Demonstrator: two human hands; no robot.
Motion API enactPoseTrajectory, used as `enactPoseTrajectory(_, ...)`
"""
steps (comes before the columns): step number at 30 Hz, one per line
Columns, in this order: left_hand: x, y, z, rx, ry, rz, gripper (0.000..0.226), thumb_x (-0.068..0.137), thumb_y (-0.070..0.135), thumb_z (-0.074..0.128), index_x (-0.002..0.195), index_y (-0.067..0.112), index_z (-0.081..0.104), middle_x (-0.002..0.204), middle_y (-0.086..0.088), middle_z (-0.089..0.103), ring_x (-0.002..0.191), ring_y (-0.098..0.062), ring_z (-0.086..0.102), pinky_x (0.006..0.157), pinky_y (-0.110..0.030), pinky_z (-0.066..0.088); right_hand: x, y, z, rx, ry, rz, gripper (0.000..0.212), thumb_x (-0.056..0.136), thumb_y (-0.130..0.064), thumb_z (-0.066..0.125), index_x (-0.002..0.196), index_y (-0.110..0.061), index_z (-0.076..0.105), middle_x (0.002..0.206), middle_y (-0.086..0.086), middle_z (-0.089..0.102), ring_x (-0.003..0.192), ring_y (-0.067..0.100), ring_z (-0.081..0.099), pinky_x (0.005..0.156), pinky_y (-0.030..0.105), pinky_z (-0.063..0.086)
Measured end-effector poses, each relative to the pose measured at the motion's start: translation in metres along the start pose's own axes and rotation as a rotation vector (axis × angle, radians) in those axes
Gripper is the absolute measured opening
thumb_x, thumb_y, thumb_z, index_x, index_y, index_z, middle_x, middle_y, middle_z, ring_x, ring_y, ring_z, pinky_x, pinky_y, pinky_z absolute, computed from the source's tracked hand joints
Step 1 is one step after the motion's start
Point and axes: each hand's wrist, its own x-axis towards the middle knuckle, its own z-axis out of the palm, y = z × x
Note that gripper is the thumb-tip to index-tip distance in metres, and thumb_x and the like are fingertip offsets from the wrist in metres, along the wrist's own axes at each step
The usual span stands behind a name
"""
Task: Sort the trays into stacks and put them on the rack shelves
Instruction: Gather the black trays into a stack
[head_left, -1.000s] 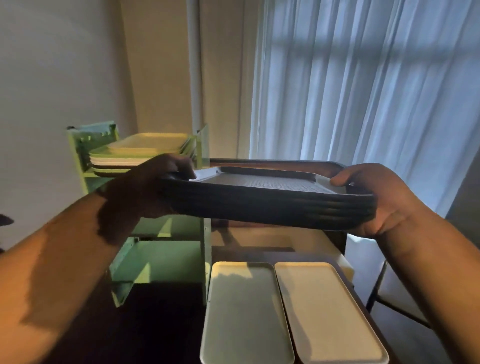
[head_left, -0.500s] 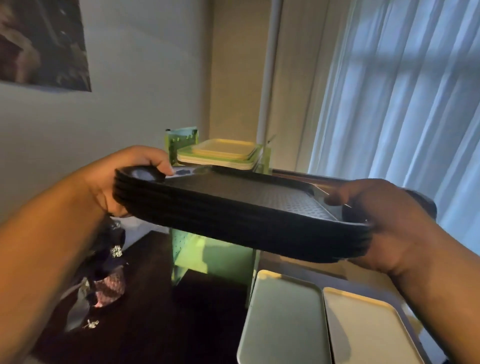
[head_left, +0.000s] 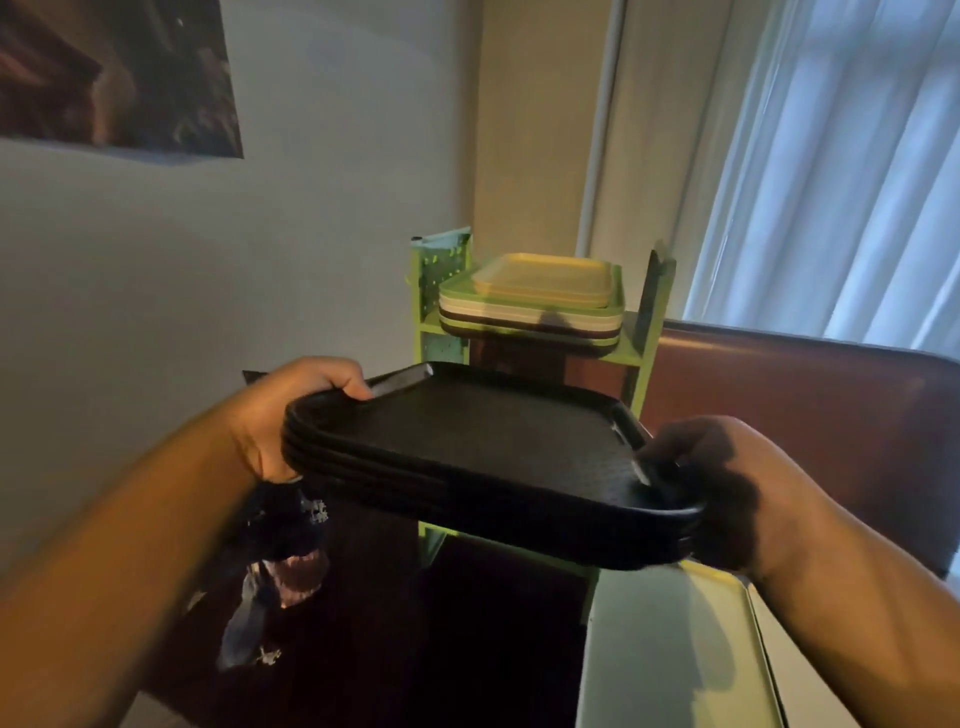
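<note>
I held a stack of black trays (head_left: 483, 447) level in the air, in front of the green rack (head_left: 644, 332). My left hand (head_left: 291, 415) gripped its left edge, fingers curled together over the rim. My right hand (head_left: 722, 483) clamped the right corner, thumb on top, remaining fingers hidden beneath. A mixed stack of light trays (head_left: 535, 301) sat on the rack's upper shelf. A pale green tray (head_left: 670, 649) lay on the table below.
</note>
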Motion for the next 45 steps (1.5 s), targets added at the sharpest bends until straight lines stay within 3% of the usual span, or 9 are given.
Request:
enactPoseTrajectory(3,0.025,-0.014,0.001,-0.173,-0.014,-0.038,0.019,0.083,0.014,0.053,0.080,-0.004,0.059,0.051,-0.011,0.057,0.034,-0.019,0.059,0.034,-0.019,0.048,0.026,0.009,0.008,0.102,0.011,0.097,0.010,0.077,-0.005,0.043,0.085,-0.006,0.049,0.070,0.014,0.053,0.057,0.029,0.057,0.045,0.032,0.052)
enactPoseTrajectory(6,0.062,-0.035,-0.003,-0.267,-0.008,-0.050,0.045,0.065,0.016,0.068,0.108,0.000,0.066,0.081,-0.018,0.064,0.052,-0.022,0.063,0.048,-0.024,0.053,0.054,0.015,0.011,0.148,0.047,0.110,0.012,0.084,-0.005,0.038,0.078,-0.008,0.048,0.065,0.012,0.055,0.055,0.028,0.059,0.043,0.033,0.054)
enactPoseTrajectory(10,0.100,-0.058,-0.003,-0.287,0.026,-0.075,0.015,0.081,0.017,0.058,0.079,0.004,0.066,0.061,-0.012,0.067,0.046,-0.022,0.064,0.047,-0.020,0.052,0.083,0.025,0.011,0.169,0.084,0.077,0.047,0.090,-0.006,0.036,0.056,-0.003,0.069,0.061,0.014,0.065,0.054,0.029,0.065,0.054,0.036,0.051)
enactPoseTrajectory(14,0.133,-0.069,-0.008,-0.194,0.068,-0.063,0.019,0.078,0.029,0.067,0.083,0.011,0.069,0.068,-0.004,0.074,0.067,-0.021,0.067,0.070,-0.032,0.051,0.111,0.050,0.004,0.265,0.098,0.034,0.042,0.085,-0.003,0.040,0.068,0.002,0.078,0.074,0.017,0.074,0.062,0.030,0.074,0.054,0.033,0.059)
enactPoseTrajectory(21,0.168,-0.088,0.011,-0.267,0.096,-0.152,0.028,0.097,0.016,0.053,0.072,0.008,0.062,0.044,-0.001,0.064,0.036,-0.011,0.061,0.043,-0.019,0.048,0.115,0.098,0.000,0.251,0.159,0.153,0.030,0.091,-0.020,0.050,0.098,-0.003,0.074,0.094,0.019,0.076,0.075,0.034,0.075,0.078,0.046,0.058)
enactPoseTrajectory(26,0.182,-0.097,0.024,-0.458,0.041,-0.298,0.023,0.088,0.032,0.068,0.090,0.011,0.075,0.081,-0.012,0.074,0.059,-0.025,0.072,0.051,-0.031,0.059,0.113,0.111,-0.002,0.212,0.192,0.400,0.040,0.100,-0.033,0.049,0.116,0.002,0.061,0.080,0.023,0.065,0.047,0.021,0.057,0.040,0.024,0.045)
enactPoseTrajectory(29,0.186,-0.102,0.026,-0.504,0.090,-0.303,0.028,0.088,0.037,0.071,0.095,0.011,0.077,0.077,-0.010,0.079,0.059,-0.025,0.076,0.051,-0.036,0.060,0.124,0.112,-0.003,0.244,0.271,0.318,0.034,0.103,-0.031,0.044,0.112,-0.001,0.059,0.073,0.017,0.062,0.051,0.018,0.052,0.046,0.025,0.040)
enactPoseTrajectory(35,0.174,-0.114,0.024,-0.548,0.096,-0.323,0.035,0.094,0.040,0.064,0.120,0.017,0.065,0.118,-0.017,0.070,0.104,-0.037,0.070,0.074,-0.049,0.061,0.148,0.105,0.000,0.308,0.266,0.303,0.029,0.104,-0.029,0.044,0.111,-0.006,0.059,0.092,0.020,0.063,0.058,0.018,0.056,0.050,0.024,0.044)
enactPoseTrajectory(45,0.187,-0.107,0.051,-0.390,0.072,-0.318,0.034,0.100,0.035,0.059,0.123,0.009,0.061,0.104,-0.016,0.076,0.073,-0.029,0.079,0.056,-0.038,0.062,0.185,0.091,-0.011,0.274,0.314,0.242,0.031,0.103,-0.035,0.047,0.109,-0.007,0.058,0.074,0.013,0.067,0.061,0.018,0.060,0.054,0.025,0.050)
